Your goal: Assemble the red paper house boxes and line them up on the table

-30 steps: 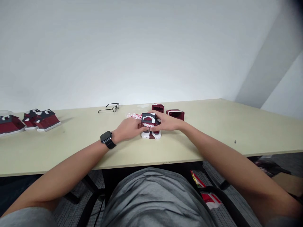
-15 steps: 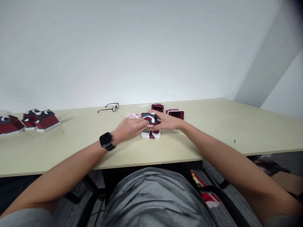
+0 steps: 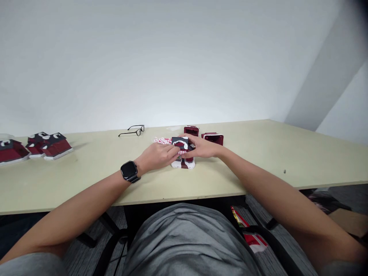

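Observation:
A small model house [image 3: 184,165] with a dark roof, dark red walls and a white snowy base stands upright on the table in front of me. My right hand [image 3: 203,147] wraps around its right side and roof, thumb at the front. From the left, my left hand [image 3: 157,155] reaches in with its fingers pinched at a red-and-white striped strip [image 3: 182,152] under the front eave. Whether the strip is fixed to the wall cannot be seen. Just behind my left hand lies a heap of striped red-and-white pieces [image 3: 161,140], partly hidden.
Two dark red house shells [image 3: 191,131] [image 3: 216,138] lie behind my right hand, hollow sides toward me. Several finished-looking houses [image 3: 57,147] stand at the left. Black-framed glasses [image 3: 138,132] rest near the wall [image 3: 184,61]. A tiny dark bit [image 3: 284,171] lies at the right.
The fingers of my left hand have shifted slightly at the front of the house. My right hand and the house stay in place.

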`<state>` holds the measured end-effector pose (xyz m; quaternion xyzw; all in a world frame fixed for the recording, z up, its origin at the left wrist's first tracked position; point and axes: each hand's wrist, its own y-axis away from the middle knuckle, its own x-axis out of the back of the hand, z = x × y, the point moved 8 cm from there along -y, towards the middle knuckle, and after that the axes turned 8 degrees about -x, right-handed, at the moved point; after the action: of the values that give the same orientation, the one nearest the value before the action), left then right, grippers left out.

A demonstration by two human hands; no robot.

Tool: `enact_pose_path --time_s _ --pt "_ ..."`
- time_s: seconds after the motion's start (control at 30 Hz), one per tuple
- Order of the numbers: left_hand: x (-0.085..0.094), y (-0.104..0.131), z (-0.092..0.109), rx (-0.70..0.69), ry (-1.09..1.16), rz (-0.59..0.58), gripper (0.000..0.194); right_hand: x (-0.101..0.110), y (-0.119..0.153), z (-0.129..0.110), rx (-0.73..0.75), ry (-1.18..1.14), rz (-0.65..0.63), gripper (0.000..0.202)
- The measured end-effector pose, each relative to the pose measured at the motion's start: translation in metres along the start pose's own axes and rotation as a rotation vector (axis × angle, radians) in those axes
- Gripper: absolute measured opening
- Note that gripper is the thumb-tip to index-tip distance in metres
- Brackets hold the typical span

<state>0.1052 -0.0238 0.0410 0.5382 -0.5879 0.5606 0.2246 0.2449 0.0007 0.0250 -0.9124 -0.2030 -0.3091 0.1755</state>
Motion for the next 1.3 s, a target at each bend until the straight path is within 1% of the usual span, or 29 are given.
enact_pose_path --time_s 0.17,0.3,0.5,0.6,0.77,0.83,0.9,1.0,1.07,1.17,1.3 --pt "-0.005 0.001 0.000 -0.036 -0.093 -0.049 0.034 0.000 0.001 -0.001 -0.011 -0.001 0.002 0.071" --pt "-0.006 0.001 0.000 -0.039 -0.111 -0.024 0.035 -0.002 0.001 -0.002 -0.013 -0.022 -0.009 0.070" --pt "-0.008 0.001 0.002 -0.054 -0.021 0.002 0.032 -0.001 0.001 -0.005 -0.011 -0.028 0.002 0.070" --pt "-0.010 0.002 0.001 -0.060 -0.010 0.007 0.032 0.000 0.002 -0.007 -0.009 -0.026 0.010 0.069" --pt "-0.010 0.004 0.003 -0.114 -0.044 0.028 0.029 0.002 0.002 -0.006 0.003 -0.040 0.013 0.067" --pt "-0.008 0.005 0.003 -0.152 -0.094 0.050 0.030 0.003 0.002 -0.005 0.018 -0.053 0.015 0.066" --pt "-0.005 0.006 0.004 -0.192 -0.130 0.098 0.030 0.004 0.002 -0.005 0.029 -0.064 0.012 0.066" --pt "0.001 0.008 0.005 -0.233 -0.128 0.185 0.028 0.004 0.002 -0.005 0.036 -0.067 0.004 0.062" --pt "0.002 0.009 0.005 -0.239 -0.116 0.204 0.027 0.004 0.003 -0.006 0.031 -0.061 0.000 0.057" --pt "0.000 0.008 0.006 -0.238 -0.129 0.183 0.029 0.005 0.004 -0.009 0.037 -0.047 0.006 0.055" --pt "0.000 0.007 0.008 -0.215 -0.195 0.162 0.029 0.003 0.004 -0.010 0.034 -0.050 -0.020 0.060"
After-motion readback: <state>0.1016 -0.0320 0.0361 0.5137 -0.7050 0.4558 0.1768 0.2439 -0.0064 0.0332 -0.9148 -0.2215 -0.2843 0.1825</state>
